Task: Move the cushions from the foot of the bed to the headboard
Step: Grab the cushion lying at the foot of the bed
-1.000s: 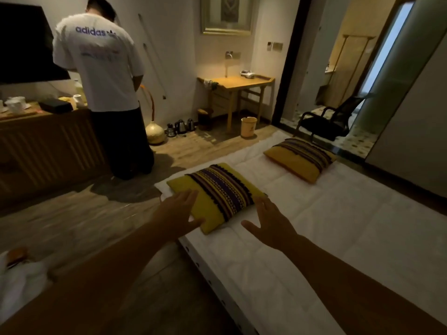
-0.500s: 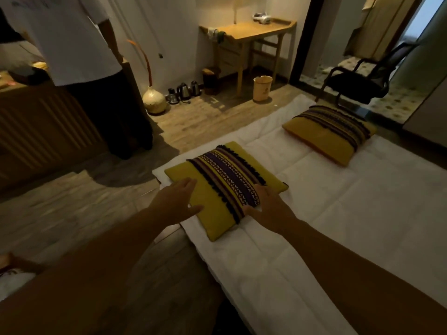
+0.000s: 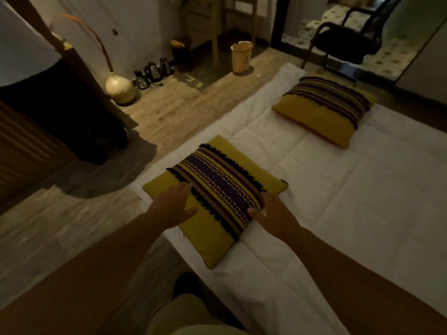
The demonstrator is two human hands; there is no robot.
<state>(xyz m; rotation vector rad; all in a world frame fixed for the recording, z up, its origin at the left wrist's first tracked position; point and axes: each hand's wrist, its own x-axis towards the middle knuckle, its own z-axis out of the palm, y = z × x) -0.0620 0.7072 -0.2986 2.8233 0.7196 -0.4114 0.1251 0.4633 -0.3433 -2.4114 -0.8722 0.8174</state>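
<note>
Near cushion (image 3: 217, 189) lies on the bed (image 3: 362, 201) at its left edge; left hand (image 3: 170, 209) rests on its left part, right hand (image 3: 273, 213) at its right edge. 2nd cushion (image 3: 324, 110) lies farther back, to the right. Vase (image 3: 120, 87), kettles (image 3: 153, 72) & bin (image 3: 241, 56) stand on the floor (image 3: 60, 226) behind-left.

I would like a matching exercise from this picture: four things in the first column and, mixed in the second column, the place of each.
Things:
1. near cushion
2. far cushion
3. round vase
4. black chair

Places:
A. on the wooden floor, beside the kettles
B. beyond the bed, on the patterned floor
C. under the left hand and the right hand
D. farther along the white bed, untouched

Pairs: 1-C, 2-D, 3-A, 4-B
</note>
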